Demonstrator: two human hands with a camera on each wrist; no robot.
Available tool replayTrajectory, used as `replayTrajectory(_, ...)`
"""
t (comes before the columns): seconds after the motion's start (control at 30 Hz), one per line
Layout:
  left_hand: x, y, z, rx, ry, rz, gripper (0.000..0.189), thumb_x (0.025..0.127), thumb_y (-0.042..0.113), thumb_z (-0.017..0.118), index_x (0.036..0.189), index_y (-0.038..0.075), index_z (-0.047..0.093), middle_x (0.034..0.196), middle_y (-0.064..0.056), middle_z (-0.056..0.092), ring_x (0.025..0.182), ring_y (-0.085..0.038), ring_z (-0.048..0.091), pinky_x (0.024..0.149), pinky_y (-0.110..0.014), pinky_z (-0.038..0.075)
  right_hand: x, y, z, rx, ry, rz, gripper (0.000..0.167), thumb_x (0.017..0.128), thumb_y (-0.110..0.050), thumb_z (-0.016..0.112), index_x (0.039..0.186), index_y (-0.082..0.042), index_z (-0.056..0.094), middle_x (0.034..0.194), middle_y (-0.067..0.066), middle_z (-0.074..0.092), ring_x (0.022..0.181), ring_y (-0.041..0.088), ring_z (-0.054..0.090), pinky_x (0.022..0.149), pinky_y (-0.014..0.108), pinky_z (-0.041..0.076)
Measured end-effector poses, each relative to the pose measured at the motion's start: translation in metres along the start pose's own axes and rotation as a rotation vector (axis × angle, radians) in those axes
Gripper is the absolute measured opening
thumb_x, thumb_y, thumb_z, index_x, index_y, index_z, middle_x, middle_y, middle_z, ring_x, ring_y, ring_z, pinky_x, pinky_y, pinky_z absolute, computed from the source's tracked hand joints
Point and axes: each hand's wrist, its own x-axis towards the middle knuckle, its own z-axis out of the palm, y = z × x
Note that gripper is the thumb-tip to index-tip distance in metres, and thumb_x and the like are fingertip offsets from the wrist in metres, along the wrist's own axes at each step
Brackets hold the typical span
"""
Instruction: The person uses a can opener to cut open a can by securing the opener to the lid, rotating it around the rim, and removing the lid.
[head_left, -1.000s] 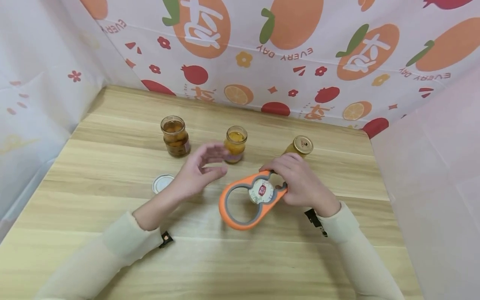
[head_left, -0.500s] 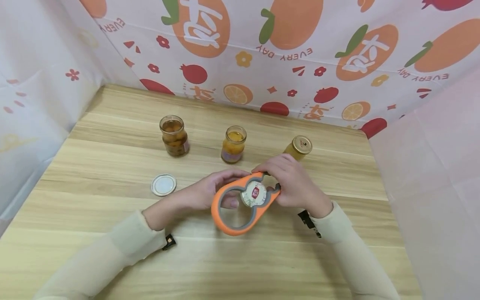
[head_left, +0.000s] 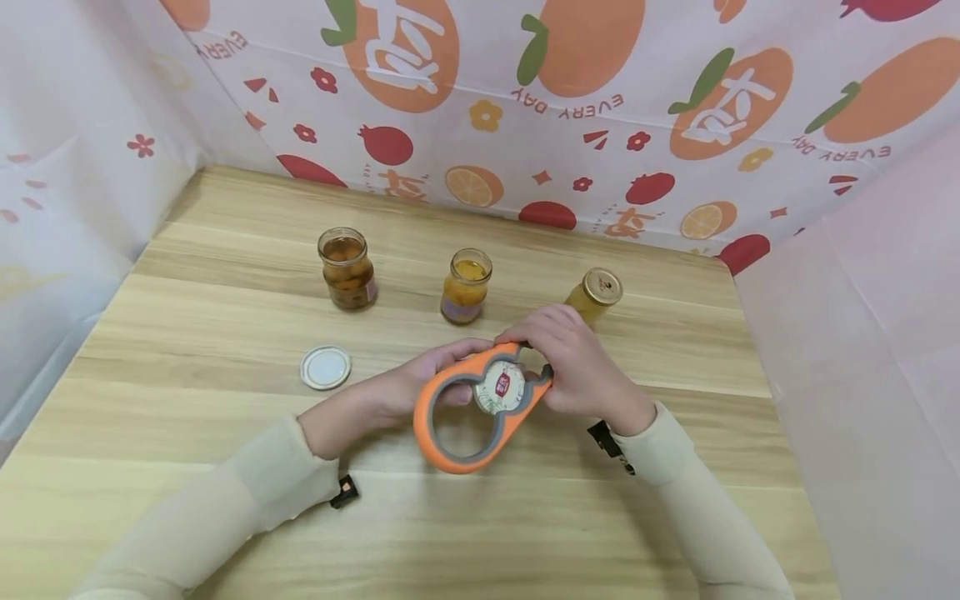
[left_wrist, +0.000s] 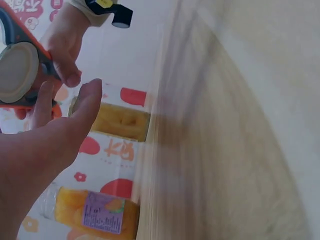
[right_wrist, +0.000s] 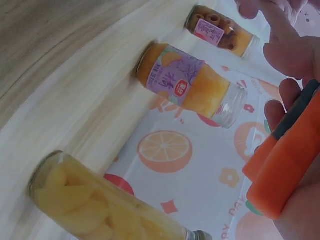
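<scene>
My right hand (head_left: 581, 367) grips the handles of an orange and grey jar opener (head_left: 423, 421), held over the table. A pale jar lid (head_left: 500, 386) with a red label sits in the opener's smaller grip opening. My left hand (head_left: 397, 385) reaches in from the left, its thumb visible through the large loop beside the lid. In the left wrist view the left fingers (left_wrist: 88, 107) are extended beneath the lid's underside (left_wrist: 17, 72). The right wrist view shows the right hand round the orange handles (right_wrist: 285, 170).
Two lidless jars stand behind: a brown fruit jar (head_left: 349, 283) and an orange fruit jar (head_left: 462, 302). A yellow fruit jar with its gold lid (head_left: 603, 286) stands at right. Another lid (head_left: 326, 367) lies on the wooden table (head_left: 480, 533). A printed curtain (head_left: 487, 150) hangs behind.
My left hand has moved from in front of the middle jar down to the opener, beside the lid. The right hand and the opener have shifted slightly left.
</scene>
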Motion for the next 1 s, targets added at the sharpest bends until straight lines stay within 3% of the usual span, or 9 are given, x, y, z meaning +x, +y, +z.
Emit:
replayTrajectory(0.17, 0.005, 0.000, 0.009, -0.199, -0.091, 0.021, 0.087, 0.087, 0.035, 0.078, 0.151, 0.003, 0.030, 0.150, -0.015, 0.048, 0.137, -0.024, 0.047, 0.109, -0.034, 0.041, 0.001, -0.002, 0.002, 0.014, 0.021, -0.007, 0.036, 0.081, -0.018, 0.073, 0.116, -0.015, 0.067, 0.110, -0.004, 0.067, 0.107, 0.017, 0.056, 0.099, 0.040, 0.038)
replayTrajectory(0.37, 0.009, -0.002, 0.015, -0.329, -0.134, 0.018, 0.090, 0.087, 0.035, 0.079, 0.152, 0.004, 0.027, 0.147, -0.012, 0.051, 0.134, -0.023, 0.049, 0.108, -0.037, 0.043, 0.000, -0.003, 0.005, 0.020, 0.055, 0.000, 0.039, 0.078, -0.023, 0.079, 0.114, -0.014, 0.067, 0.110, -0.003, 0.067, 0.108, 0.019, 0.055, 0.099, 0.041, 0.038)
replayTrajectory(0.6, 0.010, -0.002, 0.018, -0.339, -0.116, 0.003, 0.088, 0.086, 0.035, 0.080, 0.152, 0.008, 0.028, 0.146, -0.010, 0.053, 0.133, -0.021, 0.051, 0.103, -0.034, 0.047, -0.002, -0.003, 0.006, 0.024, 0.093, -0.005, 0.038, 0.079, -0.021, 0.078, 0.114, -0.014, 0.068, 0.112, -0.001, 0.067, 0.111, 0.020, 0.055, 0.101, 0.044, 0.037)
replayTrajectory(0.83, 0.009, -0.001, 0.018, -0.257, -0.114, 0.063, 0.080, 0.089, 0.036, 0.077, 0.149, 0.008, 0.033, 0.143, -0.008, 0.056, 0.132, -0.022, 0.052, 0.104, -0.034, 0.045, -0.002, -0.003, 0.005, 0.027, 0.108, -0.037, 0.038, 0.082, -0.025, 0.077, 0.117, -0.013, 0.069, 0.112, 0.000, 0.068, 0.112, 0.022, 0.056, 0.101, 0.044, 0.038)
replayTrajectory(1.0, 0.006, -0.001, 0.019, -0.233, -0.087, 0.053, 0.080, 0.087, 0.038, 0.077, 0.149, 0.011, 0.035, 0.144, -0.008, 0.056, 0.131, -0.023, 0.051, 0.104, -0.035, 0.044, -0.001, -0.003, 0.004, 0.032, 0.103, -0.059, 0.036, 0.084, -0.023, 0.076, 0.118, -0.013, 0.069, 0.112, 0.001, 0.068, 0.112, 0.022, 0.056, 0.101, 0.044, 0.038)
